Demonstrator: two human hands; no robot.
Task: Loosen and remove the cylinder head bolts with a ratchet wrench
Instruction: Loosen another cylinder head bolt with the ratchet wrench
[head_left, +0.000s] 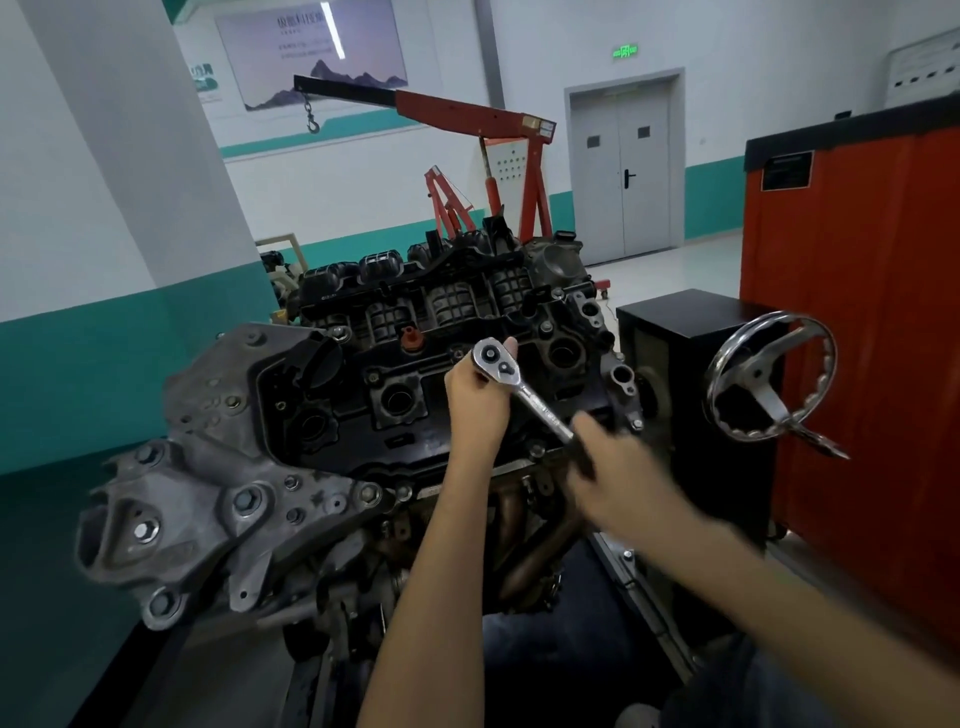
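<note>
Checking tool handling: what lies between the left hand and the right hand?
Head view: the chrome shank of the ratchet wrench runs from left hand to right hand.

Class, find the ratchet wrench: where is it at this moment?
In the head view, the ratchet wrench lies mid-frame over the black engine cover, its head held by the left hand and its handle gripped by the right hand.

No text can be read in full.

- Green lit sign (624, 51) above the door (621, 171): characters present, too small to read.
- Wall poster (311, 47): lines of characters, blurred.
- Black plate (787, 170) on the red cabinet (857, 312): unreadable.
- Label (540, 126) on the crane (467, 111): unreadable.
- Wrench (524, 392) shank marking: blurred.
</note>
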